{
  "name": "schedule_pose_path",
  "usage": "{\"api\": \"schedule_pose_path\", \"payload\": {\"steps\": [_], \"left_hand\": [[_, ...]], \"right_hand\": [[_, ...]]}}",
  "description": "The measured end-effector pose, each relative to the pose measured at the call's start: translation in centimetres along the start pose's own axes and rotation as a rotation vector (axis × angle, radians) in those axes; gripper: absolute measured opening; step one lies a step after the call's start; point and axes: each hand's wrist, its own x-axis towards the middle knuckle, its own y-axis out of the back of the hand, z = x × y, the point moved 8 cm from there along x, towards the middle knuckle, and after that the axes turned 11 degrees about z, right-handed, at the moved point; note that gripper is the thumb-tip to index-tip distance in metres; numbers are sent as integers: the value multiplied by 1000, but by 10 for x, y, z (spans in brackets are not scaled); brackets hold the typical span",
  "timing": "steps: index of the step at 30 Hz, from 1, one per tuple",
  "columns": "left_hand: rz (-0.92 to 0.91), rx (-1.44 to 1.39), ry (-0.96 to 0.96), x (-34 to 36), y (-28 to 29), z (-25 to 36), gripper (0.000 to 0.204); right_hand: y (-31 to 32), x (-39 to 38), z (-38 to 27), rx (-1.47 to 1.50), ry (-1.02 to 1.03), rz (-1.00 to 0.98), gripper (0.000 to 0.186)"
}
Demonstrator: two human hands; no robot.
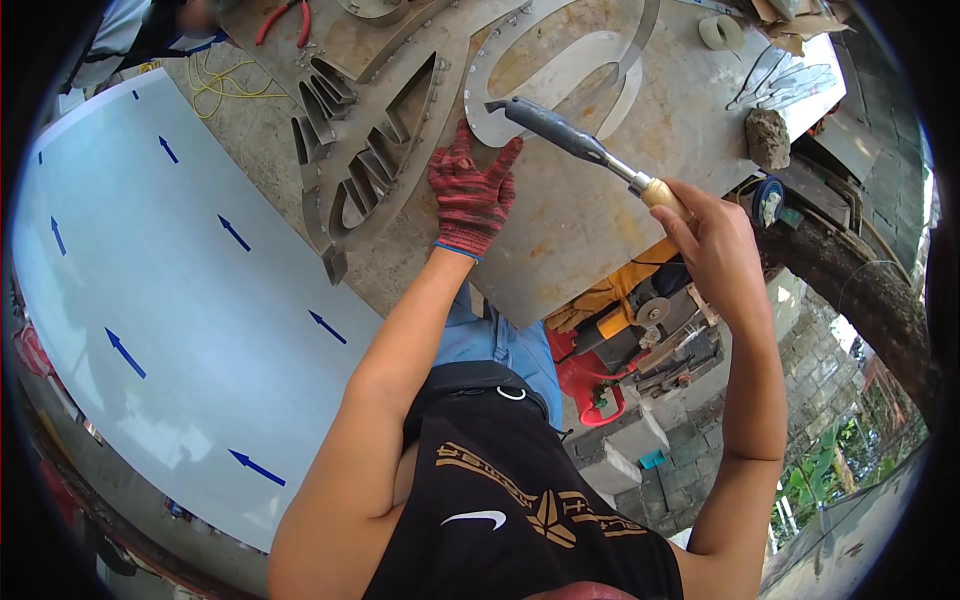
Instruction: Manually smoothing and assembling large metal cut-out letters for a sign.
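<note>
My right hand [708,235] is wrapped around the wooden handle [664,197] of a large soldering iron [560,130]. Its dark barrel points left, with the bent tip above the rounded near end of a sheet-metal letter [488,120]. At that same end is my left hand [473,192], in a red and black striped knit glove, with its thumb and a forefinger spread to either side of the curve. Whether the fingertips press on the metal is hard to tell. A thin upright metal strip [484,62] follows the letter's outer edge.
Left of the glove lies another metal shape with upright strips [385,160]. Red-handled pliers [285,22], a tape roll [720,33] and a rough block [767,138] rest on the metal table [560,250]. Below its edge sits a yellow angle grinder [615,322]. A large pale sheet [180,300] spans the left.
</note>
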Motion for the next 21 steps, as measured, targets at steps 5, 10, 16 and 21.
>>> {"api": "schedule_pose_path", "payload": {"steps": [5, 10, 16, 21], "left_hand": [[3, -20, 0, 1, -1, 1, 87], [21, -38, 3, 5, 0, -1, 88], [56, -9, 6, 3, 2, -1, 89], [57, -27, -11, 4, 0, -2, 92]], "right_hand": [[-5, 26, -3, -40, 84, -11, 30], [-10, 40, -4, -82, 121, -88, 30], [-17, 47, -3, -85, 154, -115, 30], [-20, 50, -7, -81, 168, -115, 31]]}}
